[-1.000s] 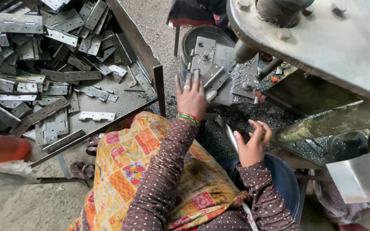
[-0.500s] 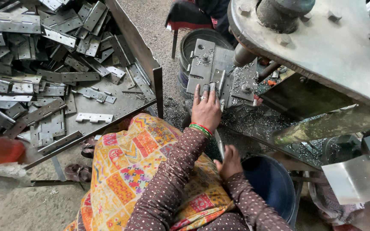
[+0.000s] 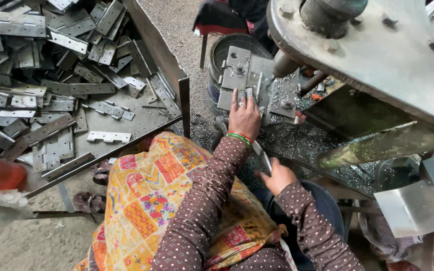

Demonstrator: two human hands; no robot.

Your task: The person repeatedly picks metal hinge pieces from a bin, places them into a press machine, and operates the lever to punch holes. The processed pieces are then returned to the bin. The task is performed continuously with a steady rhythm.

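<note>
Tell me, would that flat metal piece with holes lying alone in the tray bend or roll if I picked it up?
The flat hinge plate looks like rigid steel, so it probably stays stiff. Being flat, it likely slides instead of rolling. Its cut edges may feel sharp.

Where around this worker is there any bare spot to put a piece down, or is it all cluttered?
A bare strip of the metal tray lies along its near edge, around the single hinge plate. The gravel floor beside the tray wall is open too. Crowded: the hinge pile upper left, and the press bed under the left hand, ringed by metal shavings.
</note>
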